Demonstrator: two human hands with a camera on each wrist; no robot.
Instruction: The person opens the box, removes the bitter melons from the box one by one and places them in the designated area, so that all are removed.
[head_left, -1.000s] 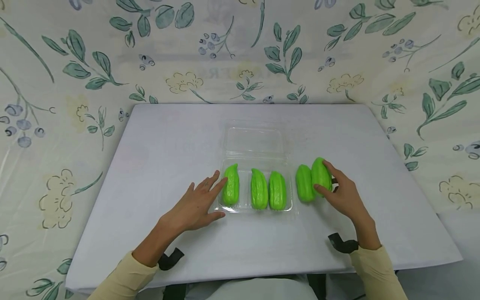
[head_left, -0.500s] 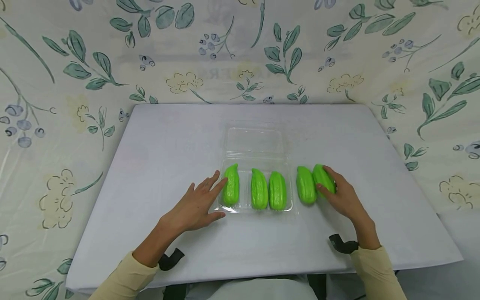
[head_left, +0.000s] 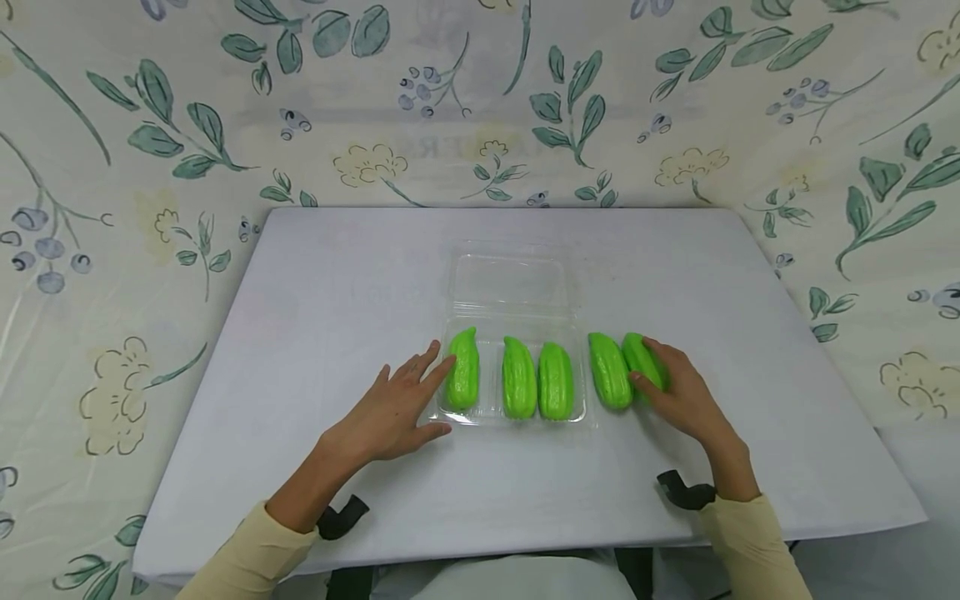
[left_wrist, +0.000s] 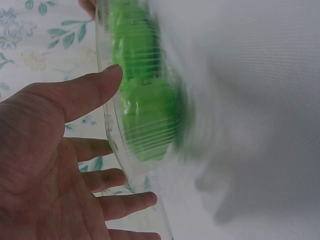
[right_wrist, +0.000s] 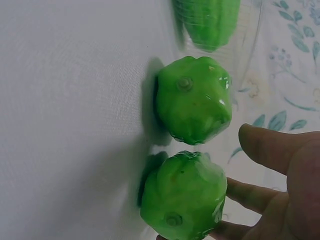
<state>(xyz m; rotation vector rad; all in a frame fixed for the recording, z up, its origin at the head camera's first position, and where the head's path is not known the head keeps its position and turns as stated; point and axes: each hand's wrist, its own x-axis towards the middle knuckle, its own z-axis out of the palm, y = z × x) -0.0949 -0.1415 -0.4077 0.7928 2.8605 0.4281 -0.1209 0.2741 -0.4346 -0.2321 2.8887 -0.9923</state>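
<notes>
In the head view, my left hand (head_left: pixel 397 412) lies with spread fingers at the left side of a clear plastic clamshell box (head_left: pixel 483 417). Its thumb and fingers are right at the box wall in the left wrist view. Inside the box are three bright green ridged gourds, one at the left (head_left: pixel 462 369), two further right (head_left: pixel 518 379). On the table right of the box, another gourd (head_left: pixel 610 372) stands beside the rightmost gourd (head_left: pixel 642 360). My right hand (head_left: pixel 686 396) has its fingers curled round that rightmost gourd. In the right wrist view its thumb (right_wrist: pixel 265 147) stands off the surface.
The box's clear lid (head_left: pixel 510 279) lies folded back behind the base. A white cloth covers the table (head_left: pixel 345 275). Patterned leaf-and-flower sheeting (head_left: pixel 450 125) hangs behind and at both sides. A black band (head_left: pixel 686 490) is at my right wrist.
The rightmost gourd has come down toward me and tilted in my right hand. The gourd beside it has shifted slightly and now leans too. My left hand has stayed still.
</notes>
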